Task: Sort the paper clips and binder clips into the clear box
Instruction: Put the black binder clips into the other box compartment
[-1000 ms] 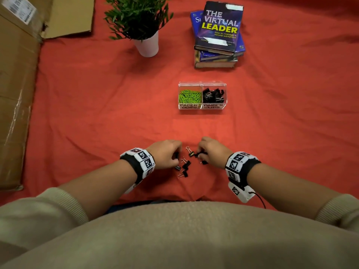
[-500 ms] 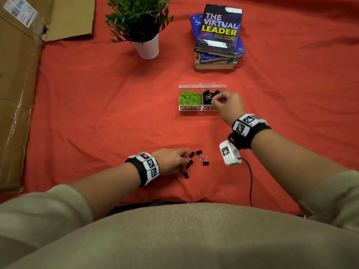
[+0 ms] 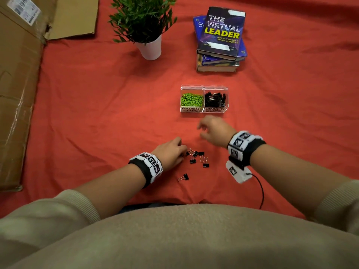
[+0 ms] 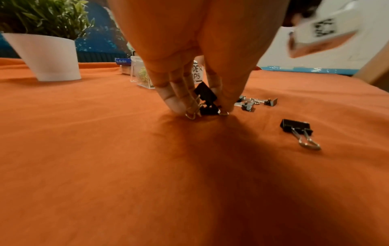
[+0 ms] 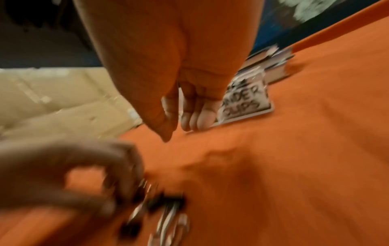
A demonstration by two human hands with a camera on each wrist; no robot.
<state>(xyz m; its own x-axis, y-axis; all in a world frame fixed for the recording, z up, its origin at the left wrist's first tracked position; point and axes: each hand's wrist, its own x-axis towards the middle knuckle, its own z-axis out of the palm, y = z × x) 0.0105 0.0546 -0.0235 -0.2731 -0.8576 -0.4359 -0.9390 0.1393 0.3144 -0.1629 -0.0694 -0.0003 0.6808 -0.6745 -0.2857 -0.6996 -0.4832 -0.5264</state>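
Note:
A clear two-part box (image 3: 204, 110) holds green paper clips (image 3: 191, 100) on the left and black binder clips (image 3: 214, 99) on the right. Several loose binder clips (image 3: 200, 158) lie on the red cloth nearer me, one clip (image 3: 183, 177) apart from them. My left hand (image 3: 182, 152) is at the pile's left edge. In the left wrist view its fingertips (image 4: 174, 106) pinch black binder clips (image 4: 205, 103) against the cloth. My right hand (image 3: 206, 131) hovers, blurred, between box and pile, its fingers (image 5: 190, 121) hanging relaxed and holding nothing.
A potted plant (image 3: 149, 47) and a stack of books (image 3: 219, 39) stand behind the box. Flattened cardboard (image 3: 17, 94) covers the left edge. A black cable (image 3: 260, 191) trails from my right wristband across the cloth.
My right hand carried a clip from the pile to the box's right compartment, then came back toward the pile with nothing in it. My left hand stayed at the pile.

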